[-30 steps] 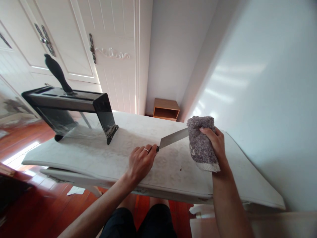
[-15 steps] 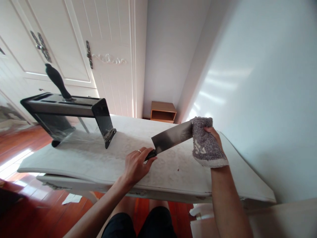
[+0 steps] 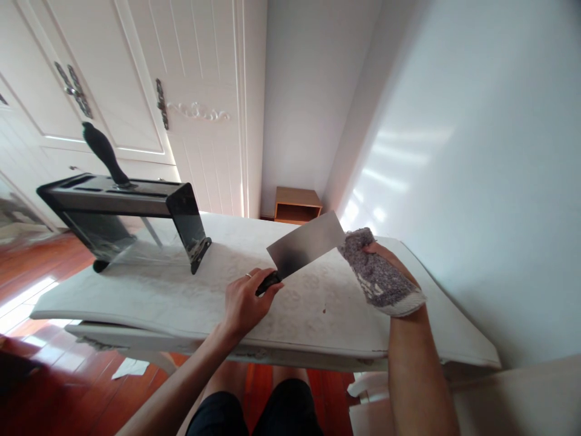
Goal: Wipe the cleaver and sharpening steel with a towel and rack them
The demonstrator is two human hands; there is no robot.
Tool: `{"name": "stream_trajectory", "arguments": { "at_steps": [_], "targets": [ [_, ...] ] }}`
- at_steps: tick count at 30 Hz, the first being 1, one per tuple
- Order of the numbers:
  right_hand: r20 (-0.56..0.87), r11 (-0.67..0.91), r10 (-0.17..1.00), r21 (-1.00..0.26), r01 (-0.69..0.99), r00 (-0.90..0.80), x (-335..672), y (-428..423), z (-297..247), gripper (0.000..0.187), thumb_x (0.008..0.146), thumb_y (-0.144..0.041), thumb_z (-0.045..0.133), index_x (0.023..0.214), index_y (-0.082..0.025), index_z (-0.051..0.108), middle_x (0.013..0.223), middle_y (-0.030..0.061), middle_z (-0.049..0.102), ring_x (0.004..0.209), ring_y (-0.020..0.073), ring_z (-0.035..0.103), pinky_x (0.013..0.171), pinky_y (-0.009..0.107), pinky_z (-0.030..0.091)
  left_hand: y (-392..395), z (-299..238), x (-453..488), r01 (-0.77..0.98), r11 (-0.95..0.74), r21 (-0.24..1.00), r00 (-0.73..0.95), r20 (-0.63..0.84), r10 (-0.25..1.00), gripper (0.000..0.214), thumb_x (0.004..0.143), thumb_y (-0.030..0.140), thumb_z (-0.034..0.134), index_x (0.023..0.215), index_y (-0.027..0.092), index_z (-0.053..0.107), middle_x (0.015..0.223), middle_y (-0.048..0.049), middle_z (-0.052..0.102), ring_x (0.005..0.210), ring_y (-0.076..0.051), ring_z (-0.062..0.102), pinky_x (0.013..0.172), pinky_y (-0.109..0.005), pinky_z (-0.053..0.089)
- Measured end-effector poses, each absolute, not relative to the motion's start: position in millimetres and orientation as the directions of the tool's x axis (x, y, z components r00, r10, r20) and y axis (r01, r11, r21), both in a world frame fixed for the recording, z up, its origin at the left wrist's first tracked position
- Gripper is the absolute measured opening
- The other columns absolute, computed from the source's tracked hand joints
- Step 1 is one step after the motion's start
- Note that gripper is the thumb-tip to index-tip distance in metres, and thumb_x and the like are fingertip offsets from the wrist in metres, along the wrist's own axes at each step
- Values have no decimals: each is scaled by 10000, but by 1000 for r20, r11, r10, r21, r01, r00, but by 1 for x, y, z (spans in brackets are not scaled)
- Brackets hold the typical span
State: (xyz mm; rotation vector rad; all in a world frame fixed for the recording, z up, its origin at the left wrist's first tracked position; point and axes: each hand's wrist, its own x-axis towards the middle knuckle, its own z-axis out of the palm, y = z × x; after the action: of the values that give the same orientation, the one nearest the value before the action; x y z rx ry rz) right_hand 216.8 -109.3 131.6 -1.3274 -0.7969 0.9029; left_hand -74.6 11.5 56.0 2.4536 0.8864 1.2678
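Note:
My left hand (image 3: 245, 300) is closed round the dark handle of a cleaver (image 3: 305, 246), whose broad steel blade is lifted off the white table (image 3: 149, 290) with its flat side turned toward me. My right hand (image 3: 394, 266) grips a grey towel (image 3: 377, 277) that drapes over it, and the towel's tip touches the far end of the blade.
A black knife block (image 3: 122, 213) stands at the table's left, with one black handle (image 3: 103, 152) sticking up from it. White wardrobe doors fill the back left. A small wooden shelf (image 3: 297, 212) sits on the floor behind. A white wall runs along the right.
The blade has turned from edge-on to flat side showing and has risen a little. The towel has slid off the blade toward its far end.

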Motion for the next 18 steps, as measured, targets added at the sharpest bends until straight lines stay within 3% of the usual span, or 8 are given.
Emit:
{"name": "stream_trajectory", "arguments": {
  "at_steps": [3,8,11,13,16,18],
  "targets": [
    [-127,-111,920,-992,-63,371,211,-105,128,162,637,-256,719,765,-162,693,636,33,695,514,177,613,487,285,473,14,56,-73,426,-708,563,350,619,703,271,869,409,638,1051,213,684,954,-51,750,847,-230,699,737,-304,477],
    [-70,-54,947,-997,-60,312,191,-92,124,245,626,-255,728,850,-159,706,699,21,713,564,172,632,521,269,480,20,57,-70,336,-545,769,237,491,839,337,829,470,665,1008,186,693,912,-70,731,856,-231,676,759,-309,480],
    [-18,1,944,-998,-57,330,185,-84,121,254,615,-282,757,831,-160,700,693,17,706,558,167,624,507,258,470,21,61,-69,132,-419,899,264,375,888,341,816,500,665,917,174,683,780,-35,675,665,-155,630,606,-247,461],
    [6,36,925,-997,-71,379,182,-78,119,268,615,-315,773,820,-162,694,684,12,699,558,162,620,512,255,473,20,65,-68,-47,-269,962,326,269,906,366,822,528,640,848,162,655,679,3,594,470,-84,513,444,-208,369],
    [9,68,892,-991,-113,451,177,-70,113,306,608,-357,791,824,-165,690,680,9,696,563,162,619,528,260,487,17,70,-65,-256,-35,966,413,141,900,427,814,571,620,841,145,624,623,37,511,344,-29,368,333,-182,217],
    [3,79,881,-987,-141,473,172,-65,110,336,599,-370,801,842,-167,690,695,13,702,588,173,632,544,268,499,15,73,-62,-345,48,937,438,115,892,458,810,592,612,872,139,616,609,45,498,328,-24,357,322,-171,200]
  ]
}}
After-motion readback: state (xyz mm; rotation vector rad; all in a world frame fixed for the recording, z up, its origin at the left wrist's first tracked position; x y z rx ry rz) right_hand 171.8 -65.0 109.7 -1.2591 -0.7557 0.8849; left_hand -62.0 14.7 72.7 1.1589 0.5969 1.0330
